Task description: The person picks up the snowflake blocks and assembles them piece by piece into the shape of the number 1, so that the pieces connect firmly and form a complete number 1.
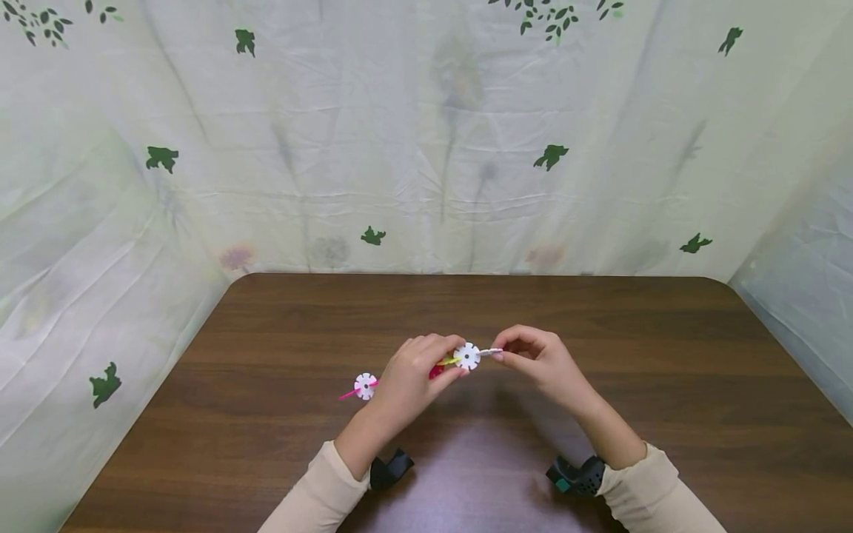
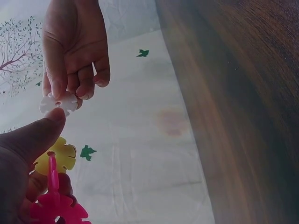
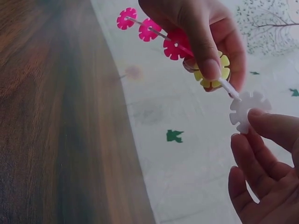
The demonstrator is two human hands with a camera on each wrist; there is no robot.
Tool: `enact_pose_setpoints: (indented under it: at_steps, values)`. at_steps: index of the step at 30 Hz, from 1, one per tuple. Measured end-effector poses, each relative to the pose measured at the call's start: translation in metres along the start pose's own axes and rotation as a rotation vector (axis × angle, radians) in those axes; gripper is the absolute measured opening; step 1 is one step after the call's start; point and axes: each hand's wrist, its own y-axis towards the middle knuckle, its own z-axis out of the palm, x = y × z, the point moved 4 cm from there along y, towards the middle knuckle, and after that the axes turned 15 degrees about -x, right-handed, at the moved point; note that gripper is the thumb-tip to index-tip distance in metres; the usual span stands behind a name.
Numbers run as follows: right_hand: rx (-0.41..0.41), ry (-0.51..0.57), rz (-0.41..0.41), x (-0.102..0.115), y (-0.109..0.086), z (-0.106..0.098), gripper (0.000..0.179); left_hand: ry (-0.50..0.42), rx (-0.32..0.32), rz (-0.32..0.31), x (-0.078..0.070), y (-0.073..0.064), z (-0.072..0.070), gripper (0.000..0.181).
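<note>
A chain of notched plastic discs, pink, white and yellow, is held above the table between both hands. My left hand (image 1: 415,377) grips the chain near a yellow disc (image 3: 219,72), its thumb lying across that disc in the right wrist view. Beyond it, a white disc (image 1: 467,356) shows face-on in the head view. My right hand (image 1: 546,364) pinches the end white disc (image 3: 247,109) between thumb and fingers, and this disc meets the edge-on one. The trailing end, with a pink disc (image 3: 126,18) and a white disc (image 1: 365,386), sticks out behind my left hand.
A brown wooden table (image 1: 280,326) lies beneath the hands. Behind it hangs a pale curtain (image 1: 400,148) with leaf prints, which also runs along the sides. Black bands (image 1: 391,469) are on both wrists, by the cream sleeves.
</note>
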Motion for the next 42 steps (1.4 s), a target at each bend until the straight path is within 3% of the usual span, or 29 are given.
enact_pose_setpoints:
  at_steps: [6, 20, 30, 35, 42]
  values:
    - [0.023, 0.032, -0.076, 0.001, 0.000, 0.001, 0.013, -0.012, 0.004, 0.019, -0.002, 0.000, 0.000, 0.037]
    - [0.037, 0.114, -0.069, -0.002, 0.000, 0.003, 0.010, -0.026, -0.009, 0.096, -0.005, -0.002, 0.002, 0.038]
    - [0.022, 0.079, -0.033, 0.000, -0.002, 0.006, 0.015, -0.006, 0.026, 0.031, -0.004, 0.000, 0.002, 0.036]
    - [0.015, 0.049, 0.012, -0.002, -0.005, 0.008, 0.023, -0.003, 0.023, 0.028, -0.004, 0.000, 0.002, 0.035]
    - [0.041, 0.071, 0.054, -0.002, -0.006, 0.015, 0.021, -0.008, 0.041, 0.027, -0.005, -0.003, 0.004, 0.036]
